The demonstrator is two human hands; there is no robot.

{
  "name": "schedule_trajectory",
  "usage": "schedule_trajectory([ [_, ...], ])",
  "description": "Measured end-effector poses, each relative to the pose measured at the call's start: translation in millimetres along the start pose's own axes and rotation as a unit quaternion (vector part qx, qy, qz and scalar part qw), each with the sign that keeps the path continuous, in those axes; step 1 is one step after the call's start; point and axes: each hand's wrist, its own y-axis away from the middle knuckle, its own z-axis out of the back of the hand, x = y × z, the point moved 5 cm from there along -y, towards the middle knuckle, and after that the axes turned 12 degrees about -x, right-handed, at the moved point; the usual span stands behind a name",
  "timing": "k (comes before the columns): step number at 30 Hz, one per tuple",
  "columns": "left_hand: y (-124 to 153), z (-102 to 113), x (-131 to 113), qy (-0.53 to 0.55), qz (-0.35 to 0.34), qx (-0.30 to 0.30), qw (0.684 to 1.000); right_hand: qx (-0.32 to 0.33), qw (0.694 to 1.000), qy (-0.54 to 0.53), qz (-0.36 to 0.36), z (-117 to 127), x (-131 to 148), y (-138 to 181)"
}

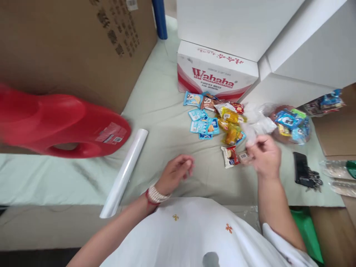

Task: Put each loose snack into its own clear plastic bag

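At 9 o'clock the red jug (pixel 75 118) runs off the left edge. The cardboard box (pixel 66 48) at 10 o'clock and the white box (pixel 233 24) at 1 are cut by the top edge. Just past 3, the blurred right hand (pixel 266 155) hides part of the clear plastic (pixel 258 126) in its fingers and of a brown packet (pixel 244 157). Toward 4, the keys (pixel 315 180) are too small to count.

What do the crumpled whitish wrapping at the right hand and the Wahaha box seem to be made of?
The whitish wrapping: probably thin plastic film, slightly glossy, translucent and crinkled. The Wahaha box: likely printed cardboard, fairly matte, with straight folded edges.
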Motion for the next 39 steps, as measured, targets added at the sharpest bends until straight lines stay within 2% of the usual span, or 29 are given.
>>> schedule_trajectory([
  [3,-16,-35,-4,0.110,0.061,0.065,0.990,0.157,0.987,0.009,0.015,-54,3,73],
  [5,-27,-41,-4,0.140,0.046,0.052,0.988,0.226,0.974,-0.002,0.025,-76,-1,105],
  [7,-32,-35,-1,0.140,0.013,0.017,0.990,0.250,0.968,-0.027,-0.005,-86,-11,119],
  [10,-26,-18,9,0.110,-0.017,-0.021,0.994,0.231,0.957,-0.115,-0.133,-88,-28,119],
  [12,-19,-6,14,0.096,-0.030,-0.033,0.994,0.198,0.934,-0.189,-0.231,-87,-36,111],
  [14,-12,8,16,0.110,-0.037,-0.051,0.992,0.147,0.909,-0.252,-0.297,-85,-40,100],
  [17,-4,37,21,0.154,-0.005,-0.092,0.984,0.082,0.894,-0.295,-0.327,-80,-42,83],
  [21,5,81,26,0.123,0.057,-0.116,0.984,0.080,0.906,-0.253,-0.329,-73,-49,70],
  [24,14,99,28,0.079,0.082,-0.109,0.988,0.097,0.947,-0.150,-0.266,-70,-50,56],
  [26,18,98,29,0.079,0.098,-0.100,0.987,0.081,0.986,-0.014,-0.145,-67,-38,45],
  [27,19,95,29,0.084,0.104,-0.098,0.986,0.069,0.994,0.059,-0.064,-67,-28,42],
  [29,18,87,27,0.091,0.109,-0.099,0.985,0.085,0.979,0.149,0.108,-77,-2,44],
  [31,14,79,24,0.096,0.109,-0.102,0.984,0.193,0.936,0.149,0.252,-99,19,62],
  [33,10,75,22,0.099,0.112,-0.099,0.984,0.326,0.872,0.120,0.345,-123,26,88],
  [35,7,75,22,0.101,0.118,-0.094,0.983,0.399,0.826,0.116,0.381,-143,19,107],
  [36,6,76,23,0.104,0.122,-0.096,0.982,0.412,0.821,0.119,0.378,-150,12,113],
  [39,9,83,25,0.142,0.109,-0.118,0.977,0.402,0.852,0.117,0.315,-163,-6,118],
])
